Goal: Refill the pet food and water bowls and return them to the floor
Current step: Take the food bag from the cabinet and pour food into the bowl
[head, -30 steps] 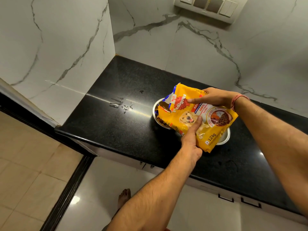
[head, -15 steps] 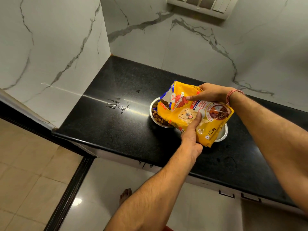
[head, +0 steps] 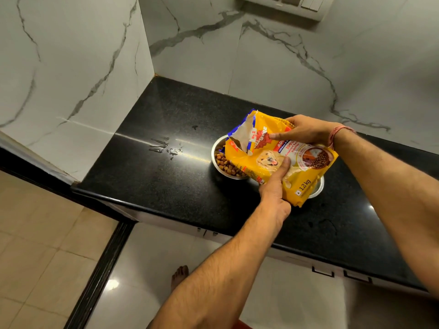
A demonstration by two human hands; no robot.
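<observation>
1. Yellow food bag (head: 273, 160) is held over the steel bowl (head: 217, 148) on the black counter (head: 147, 167); its torn mouth sits higher than a second ago, exposing more kibble (head: 225, 165).
2. Second bowl (head: 317, 187) peeks out under the bag's bottom corner.
3. Left hand (head: 275, 188) clamps the bag's near edge, thumb on top.
4. Right hand (head: 306, 130) pinches the far edge, wrist bent.

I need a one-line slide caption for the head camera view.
Both hands, left and right, tilt a yellow dog food bag over a kibble-filled steel bowl.
</observation>
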